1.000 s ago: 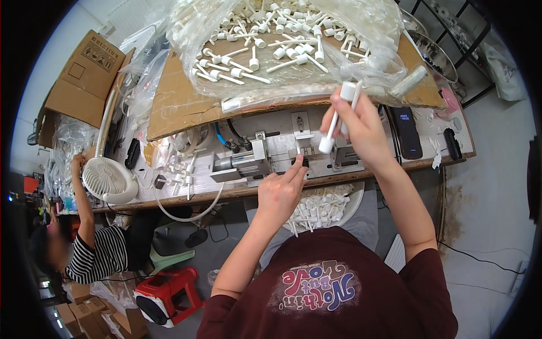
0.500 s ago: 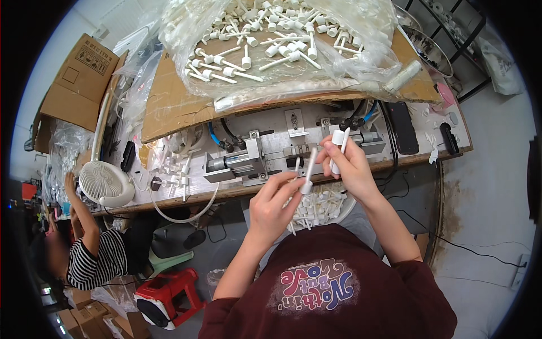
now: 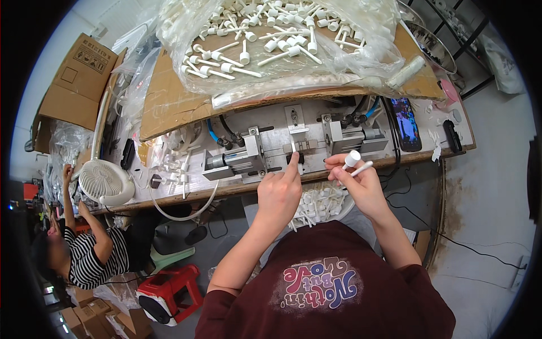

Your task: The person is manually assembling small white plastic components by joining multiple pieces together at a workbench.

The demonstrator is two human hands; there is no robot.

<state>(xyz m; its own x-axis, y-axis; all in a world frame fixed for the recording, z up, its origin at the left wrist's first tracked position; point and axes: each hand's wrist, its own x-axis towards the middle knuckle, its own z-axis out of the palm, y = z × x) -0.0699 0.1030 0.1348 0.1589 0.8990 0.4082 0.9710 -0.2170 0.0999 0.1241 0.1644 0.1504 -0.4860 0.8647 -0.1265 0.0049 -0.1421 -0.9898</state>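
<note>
My left hand [image 3: 280,195] is at the metal clamping fixture [image 3: 305,148] on the bench, index finger stretched forward and the other fingers folded. Its fingertip is on a slim white stick [image 3: 293,146] standing at the fixture's middle; the thumb and the stick's lower end are hidden. To the right, my right hand [image 3: 364,183] is closed around white capped sticks [image 3: 352,159], apart from the fixture. One white cap and a rounded stick end [image 3: 366,166] poke out above the fingers. Below both hands, a bowl of white capped pieces [image 3: 322,202] sits partly behind my shirt.
Cardboard under clear plastic [image 3: 169,113] carries many loose white capped sticks behind the fixture. A phone [image 3: 406,125] and a black tool [image 3: 450,137] lie at the right. On the left are a white fan [image 3: 106,184] and a person in a striped top [image 3: 101,257] beside a red stool [image 3: 183,291].
My left hand has gone forward to the fixture, and the capped stick it held upright no longer shows there. My right hand has lowered and tilted its pieces. The phone screen has lit up.
</note>
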